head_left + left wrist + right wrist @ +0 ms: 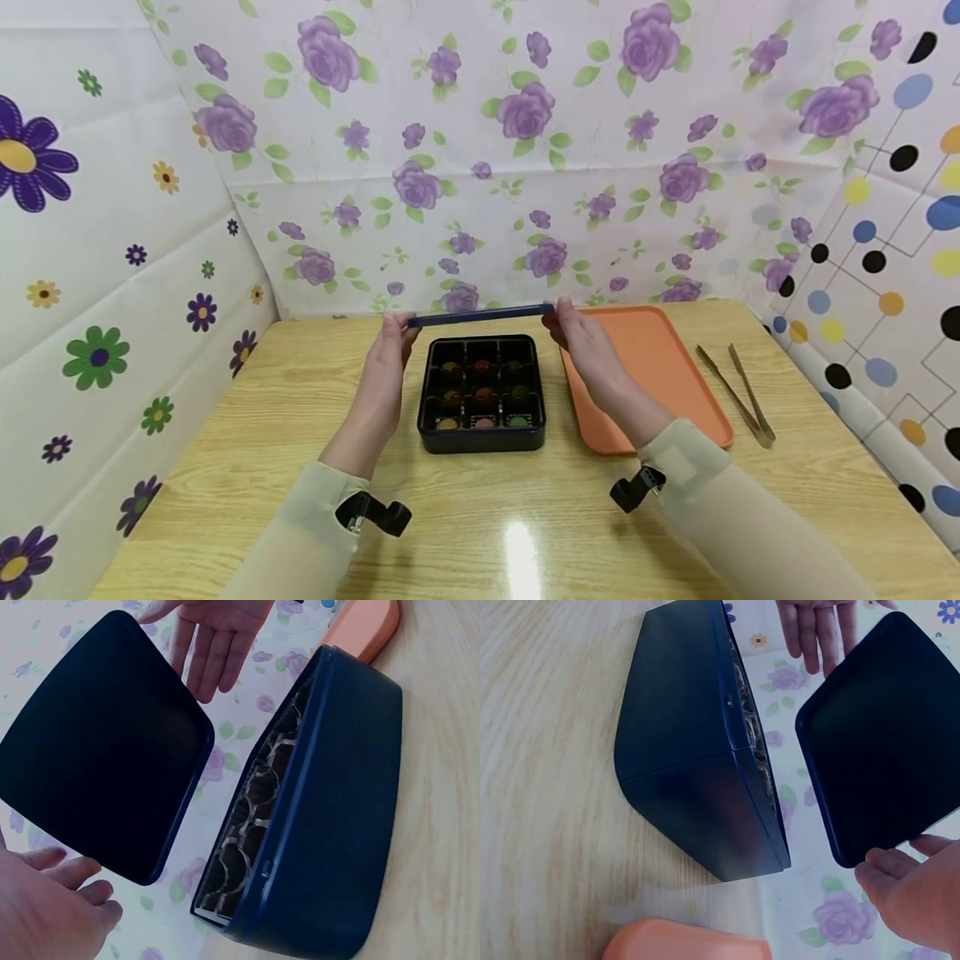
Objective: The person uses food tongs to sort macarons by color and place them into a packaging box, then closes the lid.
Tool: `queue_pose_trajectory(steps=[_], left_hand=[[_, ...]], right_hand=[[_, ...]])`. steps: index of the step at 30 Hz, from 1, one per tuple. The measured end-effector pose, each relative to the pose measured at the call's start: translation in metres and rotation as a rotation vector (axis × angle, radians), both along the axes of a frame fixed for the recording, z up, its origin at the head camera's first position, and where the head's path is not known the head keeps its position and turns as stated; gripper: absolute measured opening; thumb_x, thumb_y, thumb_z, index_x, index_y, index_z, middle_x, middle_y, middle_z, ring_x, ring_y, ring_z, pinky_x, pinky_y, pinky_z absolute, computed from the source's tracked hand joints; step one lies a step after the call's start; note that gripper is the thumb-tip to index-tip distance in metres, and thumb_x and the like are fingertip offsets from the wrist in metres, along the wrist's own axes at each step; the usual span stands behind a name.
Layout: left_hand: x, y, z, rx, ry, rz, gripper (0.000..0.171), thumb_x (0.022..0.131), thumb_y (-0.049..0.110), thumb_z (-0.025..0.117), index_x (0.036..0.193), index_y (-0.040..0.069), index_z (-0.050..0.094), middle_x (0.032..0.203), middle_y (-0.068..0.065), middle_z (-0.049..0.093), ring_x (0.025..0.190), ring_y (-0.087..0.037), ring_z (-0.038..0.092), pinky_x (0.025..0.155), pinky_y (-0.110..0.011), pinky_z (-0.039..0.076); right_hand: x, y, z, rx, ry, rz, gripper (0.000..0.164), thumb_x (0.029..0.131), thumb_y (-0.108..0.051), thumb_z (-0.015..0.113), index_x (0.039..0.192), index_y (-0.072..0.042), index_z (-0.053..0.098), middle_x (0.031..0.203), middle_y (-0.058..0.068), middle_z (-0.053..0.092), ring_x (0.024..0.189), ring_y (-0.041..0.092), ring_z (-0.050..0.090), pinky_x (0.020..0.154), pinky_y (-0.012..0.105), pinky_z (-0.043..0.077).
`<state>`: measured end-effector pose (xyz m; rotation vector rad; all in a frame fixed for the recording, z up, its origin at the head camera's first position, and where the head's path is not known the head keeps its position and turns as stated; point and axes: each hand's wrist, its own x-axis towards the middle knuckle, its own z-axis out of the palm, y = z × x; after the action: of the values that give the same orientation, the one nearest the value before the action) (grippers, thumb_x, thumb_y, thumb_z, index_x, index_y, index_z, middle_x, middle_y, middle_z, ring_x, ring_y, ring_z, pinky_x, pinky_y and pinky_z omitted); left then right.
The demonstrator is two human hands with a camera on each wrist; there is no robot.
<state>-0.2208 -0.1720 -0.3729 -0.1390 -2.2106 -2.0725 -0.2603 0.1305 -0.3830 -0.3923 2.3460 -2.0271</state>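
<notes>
Between both hands a flat dark blue lid (480,317) is held up above the far side of an open box (482,440). My left hand (381,367) grips the lid's left edge, and my right hand (591,354) grips its right edge. In the left wrist view the lid's dark inner face (112,750) shows, with fingers along its rim. The box is dark blue and sits on the table. Inside it, a divided insert holds several small round pieces in yellow, red and green, one to a compartment.
To the right of the box lies an orange tray (675,375), partly behind the right forearm. Metal tongs (738,396), spread apart, rest just right of the tray. Flower-printed cloth (480,167) stands along the wooden table's back edge (330,321).
</notes>
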Motion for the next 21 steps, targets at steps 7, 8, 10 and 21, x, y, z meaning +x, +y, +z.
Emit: queue_pose_trajectory(steps=[7,8,10,21], left_hand=[[0.006,-0.005,-0.006,-0.028,-0.02,-0.054,0.085,0.116,0.068,0.022,0.176,0.007,0.026,0.182,-0.011,0.02,0.168,-0.032,0.019,0.136,-0.045,0.013],[0.007,-0.006,-0.007,-0.039,-0.025,-0.059,0.086,0.115,0.068,0.023,0.176,0.007,0.025,0.182,-0.01,0.019,0.168,-0.032,0.017,0.136,-0.046,0.013],[0.009,-0.008,-0.009,-0.06,-0.034,-0.064,0.088,0.114,0.07,0.026,0.177,0.008,0.024,0.182,-0.01,0.021,0.168,-0.032,0.016,0.136,-0.048,0.013],[0.019,-0.008,-0.024,-0.122,-0.11,-0.06,0.081,0.116,0.061,0.048,0.178,0.015,0.025,0.182,-0.009,0.021,0.168,-0.031,0.016,0.134,-0.053,0.018]], right_hand=[[0.005,0.0,-0.002,0.022,0.012,0.035,0.081,0.118,-0.063,0.031,0.17,-0.002,0.04,0.173,0.021,0.039,0.159,0.036,0.04,0.129,0.049,0.035],[0.006,0.0,-0.003,0.02,0.009,0.044,0.079,0.119,-0.061,0.032,0.171,-0.002,0.038,0.175,0.021,0.037,0.16,0.036,0.039,0.129,0.049,0.034],[0.007,0.001,-0.004,0.008,0.006,0.074,0.078,0.119,-0.059,0.033,0.172,-0.001,0.035,0.177,0.019,0.032,0.162,0.035,0.035,0.13,0.05,0.031],[0.02,0.005,-0.015,0.115,-0.023,0.204,0.074,0.12,-0.056,0.034,0.179,-0.014,0.017,0.183,0.003,0.016,0.169,0.025,0.011,0.135,0.055,0.013]])
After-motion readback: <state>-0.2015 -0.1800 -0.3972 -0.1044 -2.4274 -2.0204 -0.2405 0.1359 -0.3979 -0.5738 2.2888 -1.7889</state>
